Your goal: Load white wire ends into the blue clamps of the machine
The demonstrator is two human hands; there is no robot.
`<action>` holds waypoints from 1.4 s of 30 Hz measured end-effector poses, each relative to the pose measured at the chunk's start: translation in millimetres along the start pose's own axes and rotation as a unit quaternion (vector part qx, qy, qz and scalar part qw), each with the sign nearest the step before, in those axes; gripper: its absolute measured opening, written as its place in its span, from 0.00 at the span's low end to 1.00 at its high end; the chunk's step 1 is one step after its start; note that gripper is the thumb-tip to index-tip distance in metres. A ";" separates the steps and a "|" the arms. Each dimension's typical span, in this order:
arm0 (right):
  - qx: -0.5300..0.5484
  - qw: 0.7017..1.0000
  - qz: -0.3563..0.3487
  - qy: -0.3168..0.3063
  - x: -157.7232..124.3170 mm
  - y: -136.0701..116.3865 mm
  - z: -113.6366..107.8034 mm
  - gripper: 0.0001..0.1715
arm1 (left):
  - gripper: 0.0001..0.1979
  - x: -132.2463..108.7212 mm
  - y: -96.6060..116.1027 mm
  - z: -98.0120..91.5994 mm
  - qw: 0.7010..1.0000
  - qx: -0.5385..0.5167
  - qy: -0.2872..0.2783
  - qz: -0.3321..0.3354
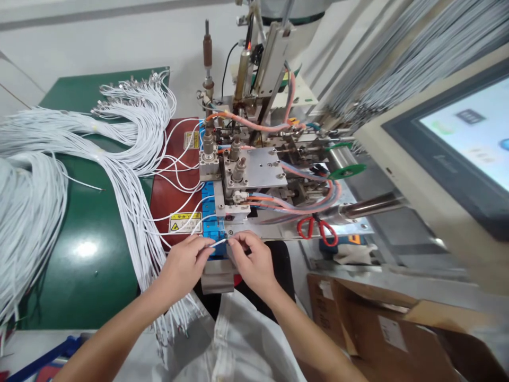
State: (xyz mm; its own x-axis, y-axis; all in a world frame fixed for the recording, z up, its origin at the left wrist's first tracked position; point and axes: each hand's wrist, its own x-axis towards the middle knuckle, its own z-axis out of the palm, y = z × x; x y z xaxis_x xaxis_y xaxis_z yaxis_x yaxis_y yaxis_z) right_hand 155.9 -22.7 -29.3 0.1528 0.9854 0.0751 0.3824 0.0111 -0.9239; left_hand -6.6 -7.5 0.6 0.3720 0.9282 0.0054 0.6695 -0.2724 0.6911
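Observation:
My left hand (186, 265) pinches a short white cable end (218, 243) just in front of the machine. At the cable's tip, my right hand (252, 261) has its thumb and forefinger closed; the small piece between them is too tiny to make out. Both hands are beside the near end of the blue fixture strip (210, 223), which carries several white wires. A large bundle of white cables (123, 196) lies left of the hands, draped over the table edge.
The green table (89, 249) holds more cable coils on the left. Red-handled scissors (318, 229) lie right of my hands. A screen (457, 138) juts in at the right, above cardboard boxes (382, 329). Metal cylinders and hoses stand ahead.

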 end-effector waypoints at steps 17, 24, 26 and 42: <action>-0.046 0.990 0.107 -0.084 10.7 19.3 4.5 0.09 | 0.07 7.6 -10.7 6.9 0.995 0.091 0.038 0.002; -0.118 0.989 0.013 -0.089 18.2 20.3 0.6 0.16 | 0.10 9.7 -11.3 5.9 0.996 0.084 0.020 0.019; -0.132 0.988 -0.010 -0.075 17.5 21.4 7.2 0.18 | 0.10 9.6 -11.2 6.1 0.996 0.088 0.021 0.021; -0.011 0.998 0.046 -0.034 14.5 32.7 21.1 0.20 | 0.11 5.5 -10.7 6.4 0.967 0.246 0.022 0.068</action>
State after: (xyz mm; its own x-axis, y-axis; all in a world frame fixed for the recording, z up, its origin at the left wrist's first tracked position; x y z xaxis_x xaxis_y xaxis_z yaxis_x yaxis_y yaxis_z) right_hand 151.4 -4.5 -66.3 0.1257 0.9914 -0.0367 0.3889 -0.0832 -0.9175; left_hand -7.5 -1.0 -11.4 0.4567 0.8828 0.1104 0.8456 -0.4693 0.2543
